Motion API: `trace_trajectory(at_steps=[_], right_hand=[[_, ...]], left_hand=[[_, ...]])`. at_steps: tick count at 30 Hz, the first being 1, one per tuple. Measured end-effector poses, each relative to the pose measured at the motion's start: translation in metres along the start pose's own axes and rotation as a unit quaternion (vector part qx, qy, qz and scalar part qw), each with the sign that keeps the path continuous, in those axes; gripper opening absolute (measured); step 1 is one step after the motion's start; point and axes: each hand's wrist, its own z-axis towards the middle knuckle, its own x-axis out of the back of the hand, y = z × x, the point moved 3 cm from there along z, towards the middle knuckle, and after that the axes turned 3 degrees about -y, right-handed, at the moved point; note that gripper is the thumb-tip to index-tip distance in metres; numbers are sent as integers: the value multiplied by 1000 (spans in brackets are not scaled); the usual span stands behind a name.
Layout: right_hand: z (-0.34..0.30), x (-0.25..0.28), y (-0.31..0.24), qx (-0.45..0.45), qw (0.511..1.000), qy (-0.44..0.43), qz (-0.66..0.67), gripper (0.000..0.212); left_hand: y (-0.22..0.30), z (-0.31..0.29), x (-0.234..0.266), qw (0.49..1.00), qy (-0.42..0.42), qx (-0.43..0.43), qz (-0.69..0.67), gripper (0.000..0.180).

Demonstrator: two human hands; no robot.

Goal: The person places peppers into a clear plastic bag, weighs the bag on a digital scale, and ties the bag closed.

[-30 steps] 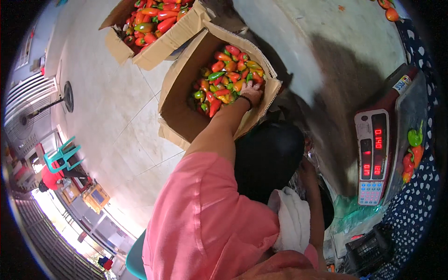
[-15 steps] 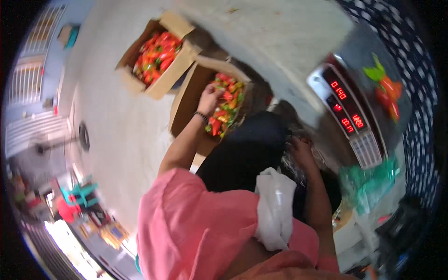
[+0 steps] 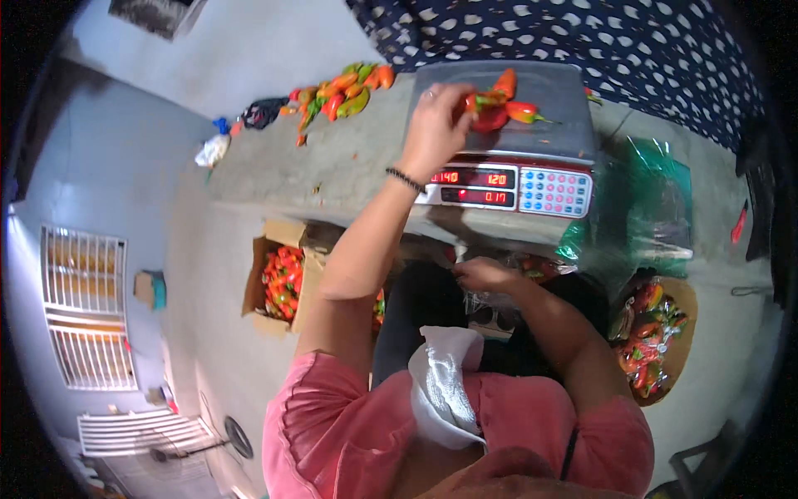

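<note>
My left hand [image 3: 442, 116], with a dark beaded bracelet on its wrist, reaches over the grey platform [image 3: 553, 83] of a digital scale [image 3: 555, 191]. Its fingertips close round a green-and-orange pepper [image 3: 484, 100]. An orange pepper [image 3: 505, 81] and a red pepper with a green stem [image 3: 524, 111] lie on the platform beside those fingers. Lower down, between my knees and the counter edge, my right hand [image 3: 486, 275] has its fingers curled on a clear plastic bag [image 3: 490, 304]. The bag is partly hidden by the hand and wrist.
Loose peppers [image 3: 345, 91] lie in a row on the concrete counter [image 3: 357, 158] left of the scale. Green plastic bags [image 3: 652, 195] are at its right. A cardboard box [image 3: 258, 279] of red peppers stands on the floor at left, and bagged peppers [image 3: 644, 353] sit at right.
My left hand has left the box of peppers and risen to the scale, now with a pepper at its fingertips. The view has swung toward the counter. My right hand stays low by the plastic.
</note>
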Motion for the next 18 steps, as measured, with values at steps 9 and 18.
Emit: trace_trajectory(at_steps=[9, 18], right_hand=[[-8, 9, -5, 91, 993, 51, 52, 21], [-15, 61, -2, 68, 910, 177, 369, 16]], left_hand=[[-101, 72, -66, 927, -235, 164, 242, 32], [-23, -60, -17, 916, 75, 245, -309, 42]])
